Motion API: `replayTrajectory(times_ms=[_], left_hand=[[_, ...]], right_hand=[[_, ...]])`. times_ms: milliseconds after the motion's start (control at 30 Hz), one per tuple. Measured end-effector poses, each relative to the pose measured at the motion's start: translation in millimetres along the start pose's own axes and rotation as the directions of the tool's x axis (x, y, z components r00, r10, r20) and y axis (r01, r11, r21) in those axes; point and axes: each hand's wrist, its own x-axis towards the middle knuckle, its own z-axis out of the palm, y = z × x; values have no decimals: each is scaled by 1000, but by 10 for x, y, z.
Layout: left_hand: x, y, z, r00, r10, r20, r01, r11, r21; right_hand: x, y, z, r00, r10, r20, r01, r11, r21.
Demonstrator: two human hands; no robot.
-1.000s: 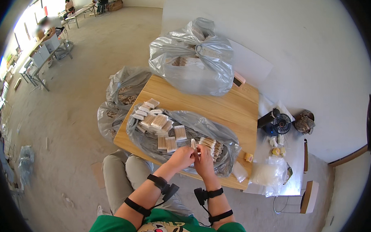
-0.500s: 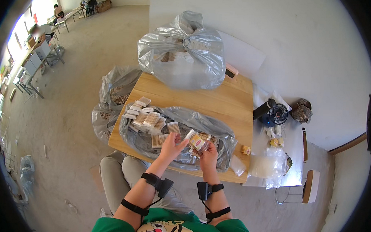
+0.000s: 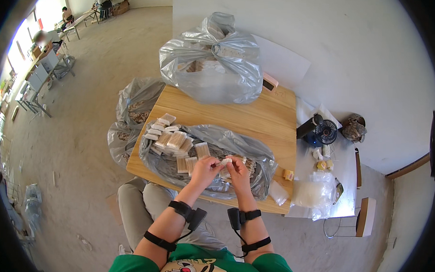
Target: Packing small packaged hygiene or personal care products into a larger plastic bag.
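Observation:
My left hand (image 3: 206, 170) and my right hand (image 3: 238, 172) meet over the near side of the table, fingers closed on a small pack of cotton swabs (image 3: 225, 161). Its white end shows between my fingertips; the rest is hidden by my hands. Beneath them an opened grey plastic bag (image 3: 217, 133) is spread out. Bundles of cotton swabs (image 3: 177, 140) are piled in its left part, and a few bundles lie nearer my left hand. Loose swabs (image 3: 249, 164) lie to the right of my right hand.
A big grey bag (image 3: 209, 83) of packs stands at the table's back, beside a pink-edged device (image 3: 270, 82). A yellow box (image 3: 288, 175) and clear bags (image 3: 278, 193) lie at the right edge. A side table (image 3: 340, 188) holds a fan (image 3: 326, 132). Filled sacks (image 3: 132, 109) stand left.
The swab pack has been turned, so its yellow label no longer shows and its white end faces up. My right hand has moved up and left, closer to my left hand.

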Motion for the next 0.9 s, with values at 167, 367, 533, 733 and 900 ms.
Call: replayTrajectory(times_ms=[167, 367, 533, 733, 900], left_hand=[[7, 59, 15, 999, 37, -25, -39, 997, -63], [23, 137, -14, 993, 95, -74, -89, 993, 83], [39, 113, 26, 925, 272, -263, -248, 961, 122], [-9, -1, 99, 973, 94, -209, -84, 995, 57], [-10, 21, 37, 987, -104, -124, 94, 992, -78]], right_hand=[[53, 12, -28, 999, -47, -16, 45, 996, -81], [76, 21, 4, 995, -27, -97, 17, 994, -105], [-16, 54, 18, 987, -70, -144, 83, 993, 83], [-226, 142, 119, 932, 342, -123, -281, 892, 354], [-172, 153, -55, 994, 79, -81, -86, 993, -84]])
